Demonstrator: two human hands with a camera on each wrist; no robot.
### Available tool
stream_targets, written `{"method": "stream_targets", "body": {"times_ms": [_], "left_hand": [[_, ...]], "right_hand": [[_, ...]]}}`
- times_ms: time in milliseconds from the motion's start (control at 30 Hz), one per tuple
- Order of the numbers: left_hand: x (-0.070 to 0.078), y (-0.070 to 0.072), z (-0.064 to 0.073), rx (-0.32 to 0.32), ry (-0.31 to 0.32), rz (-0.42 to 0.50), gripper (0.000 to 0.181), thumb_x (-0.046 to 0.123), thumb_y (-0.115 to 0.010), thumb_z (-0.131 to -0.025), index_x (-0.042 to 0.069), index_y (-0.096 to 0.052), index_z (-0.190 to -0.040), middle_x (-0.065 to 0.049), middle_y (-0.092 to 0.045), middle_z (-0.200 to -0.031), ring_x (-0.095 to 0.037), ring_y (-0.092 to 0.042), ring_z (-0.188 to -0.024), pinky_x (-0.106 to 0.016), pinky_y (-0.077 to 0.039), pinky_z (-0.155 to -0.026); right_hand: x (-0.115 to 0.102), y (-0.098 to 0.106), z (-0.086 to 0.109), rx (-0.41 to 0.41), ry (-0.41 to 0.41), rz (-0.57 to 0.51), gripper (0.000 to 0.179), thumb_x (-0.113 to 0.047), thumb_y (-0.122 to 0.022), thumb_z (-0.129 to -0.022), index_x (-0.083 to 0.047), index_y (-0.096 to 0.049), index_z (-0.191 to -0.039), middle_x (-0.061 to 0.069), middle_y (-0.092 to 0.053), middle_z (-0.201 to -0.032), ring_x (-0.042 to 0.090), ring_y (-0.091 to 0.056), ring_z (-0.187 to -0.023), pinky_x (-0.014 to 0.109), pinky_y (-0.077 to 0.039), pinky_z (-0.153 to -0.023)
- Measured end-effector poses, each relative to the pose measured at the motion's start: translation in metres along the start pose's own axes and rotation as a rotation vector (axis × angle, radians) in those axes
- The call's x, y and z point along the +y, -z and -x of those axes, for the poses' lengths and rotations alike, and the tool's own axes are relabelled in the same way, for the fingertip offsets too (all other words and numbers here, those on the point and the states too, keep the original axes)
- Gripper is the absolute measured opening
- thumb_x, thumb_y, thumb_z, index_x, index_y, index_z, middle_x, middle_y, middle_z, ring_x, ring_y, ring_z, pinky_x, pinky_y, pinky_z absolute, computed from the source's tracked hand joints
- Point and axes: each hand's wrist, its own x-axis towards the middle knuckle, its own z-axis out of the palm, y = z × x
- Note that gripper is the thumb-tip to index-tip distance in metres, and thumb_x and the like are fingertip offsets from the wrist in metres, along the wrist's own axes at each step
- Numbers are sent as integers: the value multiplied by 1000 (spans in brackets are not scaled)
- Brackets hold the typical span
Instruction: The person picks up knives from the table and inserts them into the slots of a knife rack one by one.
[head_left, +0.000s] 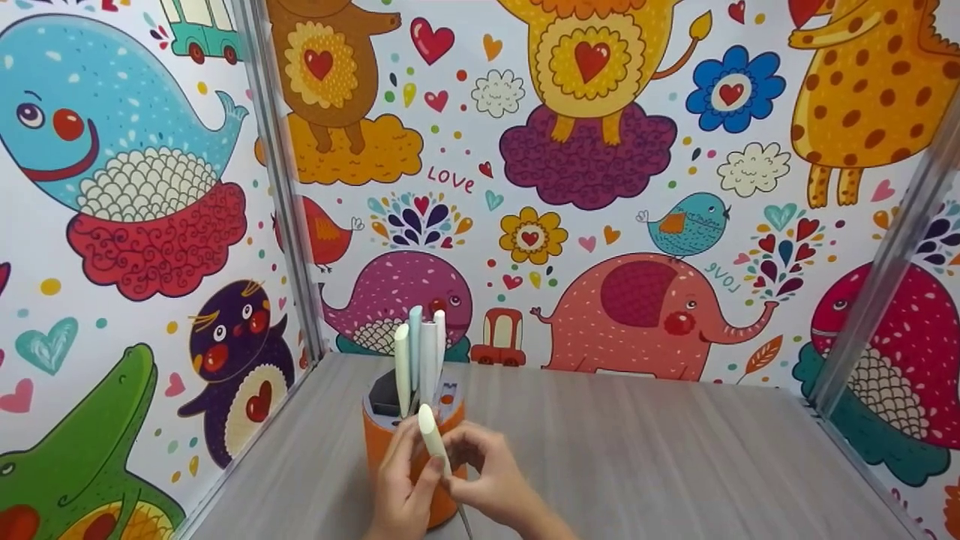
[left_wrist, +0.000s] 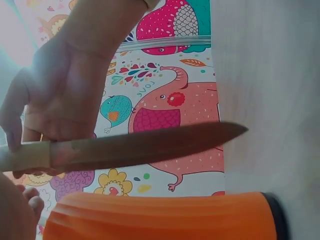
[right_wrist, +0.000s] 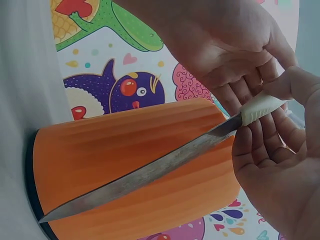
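A kitchen knife with a pale cream-green handle stands nearly upright between both hands, its blade pointing down. The left hand holds the handle from the left, its thumb against it. From the right, the right hand pinches the handle's lower part near the blade with thumb and fingers. In the left wrist view the blade hangs apart from the orange knife block. The block stands just behind the hands, with several pale-handled knives upright in it.
The block's grey top has slots and a dark section at its left. It stands on a grey wood-grain table. Walls printed with cartoon animals enclose the table at the back and both sides, with metal strips at the corners.
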Motion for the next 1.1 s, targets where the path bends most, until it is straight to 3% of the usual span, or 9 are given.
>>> {"method": "stream_targets", "body": {"times_ms": [200, 267, 367, 500, 600, 733, 900, 1000, 1100], "left_hand": [[-1, -6, 0, 47, -114, 65, 36, -11, -59, -101, -7, -61, -137, -28, -63, -129, -7, -66, -128, -17, -53, -106], [2, -7, 1, 54, -77, 101, 35, -13, -56, -102, -11, -59, -136, -30, -64, -128, -5, -67, -126, -15, -53, -105], [9, -6, 1, 51, 70, 130, 32, -5, -53, -107, -15, -55, -137, -31, -67, -130, 0, -67, -124, -11, -50, -106], [17, -2, -1, 38, 226, 131, 37, 6, -51, -112, -15, -50, -142, -28, -69, -133, 1, -67, -121, -11, -50, -105], [21, -2, -2, 37, 242, 126, 38, 8, -50, -112, -14, -50, -143, -27, -70, -131, -3, -70, -119, -12, -51, -104], [25, -3, -2, 39, 220, 111, 36, 7, -51, -112, -13, -51, -141, -26, -71, -128, -9, -73, -117, -13, -50, -104], [33, 5, -4, 52, 220, 80, 36, 8, -50, -112, -12, -51, -142, -23, -71, -128, -8, -73, -119, -14, -51, -105], [40, 11, -6, 75, 216, 75, 36, 6, -50, -112, -11, -50, -143, -24, -70, -130, -5, -71, -120, -13, -49, -107], [45, 20, -12, 88, 150, 85, 35, 2, -50, -111, -11, -49, -144, -23, -70, -130, -3, -69, -121, -13, -47, -109]], "right_hand": [[8, -2, -2, -10, 88, -44, 25, -10, -79, -87, -1, -73, -109, 25, -67, -98, 4, -64, -81, 27, -64, -80], [14, -1, -3, -23, 121, -102, 24, -7, -76, -88, 3, -72, -109, 18, -69, -97, 4, -65, -81, 27, -64, -79], [23, 4, -5, 0, 121, -215, 26, -3, -71, -92, 13, -68, -111, 3, -73, -98, 5, -65, -84, 24, -62, -81], [34, 13, -7, 144, 30, -303, 32, -1, -68, -96, 24, -59, -113, -5, -74, -94, 7, -65, -83, 23, -61, -80], [43, 17, -9, 291, -67, -279, 34, -4, -72, -97, 22, -60, -114, -1, -72, -95, 12, -65, -87, 24, -60, -84], [58, 15, -10, 393, -164, -216, 42, -13, -77, -97, 8, -61, -131, 11, -71, -120, 24, -65, -110, 32, -59, -100], [79, 8, -9, 300, -236, -171, 72, -26, -76, -99, -1, -42, -158, 22, -48, -162, 38, -54, -141, 52, -49, -118], [89, 5, -9, 195, -271, -186, 85, -31, -76, -100, -7, -29, -167, 19, -34, -172, 40, -44, -152, 58, -41, -123], [97, 6, -12, 125, -289, -200, 89, -32, -76, -100, -13, -24, -170, 13, -32, -174, 38, -41, -155, 59, -36, -126]]}}
